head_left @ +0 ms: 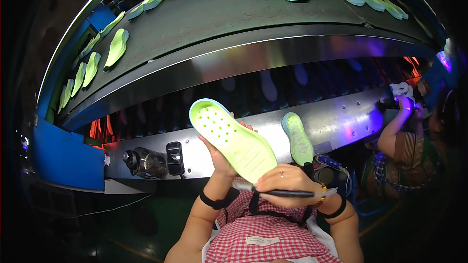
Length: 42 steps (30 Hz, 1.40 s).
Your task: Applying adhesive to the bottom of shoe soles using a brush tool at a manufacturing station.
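A lime-green shoe sole (239,141) with a pale blue edge is tilted in front of me, a patch of green dots on its heel. My left hand (222,158) wraps it from below and its far side, fingertips showing past the edge. At the sole's near end, my right hand (287,182) is closed around a slim black-handled tool (287,193) with a pale tip; its kind I cannot make out. The fingers of that hand also touch the sole. A second sole (298,141) lies right of them on the metal ledge (214,148).
Beyond the ledge, a dark conveyor belt (209,24) carries several green soles. A clear jar (148,163) with a dark top and a black oblong holder (175,158) stand on the ledge at left. A co-worker's arm (394,129) reaches over the ledge at far right.
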Motion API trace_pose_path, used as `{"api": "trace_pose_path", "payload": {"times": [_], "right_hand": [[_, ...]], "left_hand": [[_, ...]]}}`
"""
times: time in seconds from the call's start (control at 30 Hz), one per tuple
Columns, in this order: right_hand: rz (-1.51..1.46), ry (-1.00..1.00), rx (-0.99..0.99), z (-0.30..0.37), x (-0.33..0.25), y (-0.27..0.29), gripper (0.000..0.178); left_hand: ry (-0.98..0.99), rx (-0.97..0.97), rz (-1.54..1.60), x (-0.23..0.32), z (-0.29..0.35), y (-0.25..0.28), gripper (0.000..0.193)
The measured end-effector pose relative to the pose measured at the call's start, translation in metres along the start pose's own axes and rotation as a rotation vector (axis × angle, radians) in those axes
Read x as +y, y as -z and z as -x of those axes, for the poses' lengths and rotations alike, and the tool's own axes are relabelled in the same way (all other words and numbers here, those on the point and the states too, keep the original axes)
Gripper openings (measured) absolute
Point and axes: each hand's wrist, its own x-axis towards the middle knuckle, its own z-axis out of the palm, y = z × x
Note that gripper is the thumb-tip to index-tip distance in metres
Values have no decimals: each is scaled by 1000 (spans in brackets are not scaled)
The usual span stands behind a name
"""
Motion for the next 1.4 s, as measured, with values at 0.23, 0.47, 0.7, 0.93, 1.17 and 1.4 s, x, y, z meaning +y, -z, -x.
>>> {"api": "trace_pose_path", "payload": {"times": [0.23,0.47,0.7,0.93,1.17,1.4], "right_hand": [[18,-89,-137,7,2,22,20],[-204,-301,101,22,24,23,22],[-727,-408,210,18,33,25,20],[-715,-456,463,16,27,-8,17],[-222,-205,314,3,24,11,22],[7,-75,200,-12,24,34,21]], "left_hand": [[23,-87,12,14,-4,-21,87],[53,-7,28,18,-10,-29,89],[125,-67,106,25,-20,-42,85],[25,110,85,-10,15,-57,78],[120,83,-88,-7,4,-41,73],[133,-58,-138,4,-7,-33,66]]}}
